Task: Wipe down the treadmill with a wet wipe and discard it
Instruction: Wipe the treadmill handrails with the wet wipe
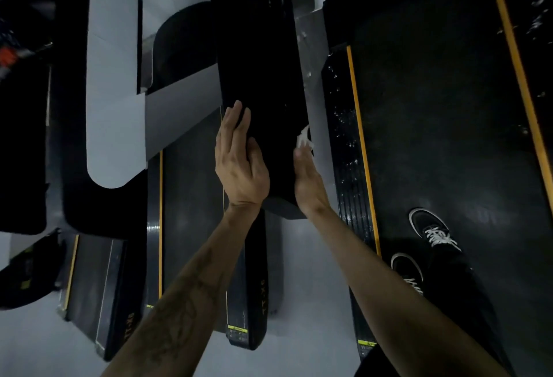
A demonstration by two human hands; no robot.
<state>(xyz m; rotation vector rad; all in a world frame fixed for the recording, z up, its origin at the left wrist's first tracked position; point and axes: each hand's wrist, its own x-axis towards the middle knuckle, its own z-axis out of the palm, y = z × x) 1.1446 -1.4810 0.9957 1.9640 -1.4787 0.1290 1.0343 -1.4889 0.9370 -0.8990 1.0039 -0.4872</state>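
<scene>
Treadmill [257, 47] panel between hands: left [239, 158] flat, right [308, 179] pressing wipe [303, 138]; shoes [431, 233] on belt

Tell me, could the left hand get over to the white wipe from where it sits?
Probably yes. The left hand rests flat on the black treadmill arm; the white wet wipe is under the right hand across that bare panel.

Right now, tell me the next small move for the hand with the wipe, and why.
Probably slide the right hand forward along the black treadmill arm. The wet wipe sits pressed on its right edge near the close end, the left hand steadies the other side, and most of the arm lies ahead.
</scene>
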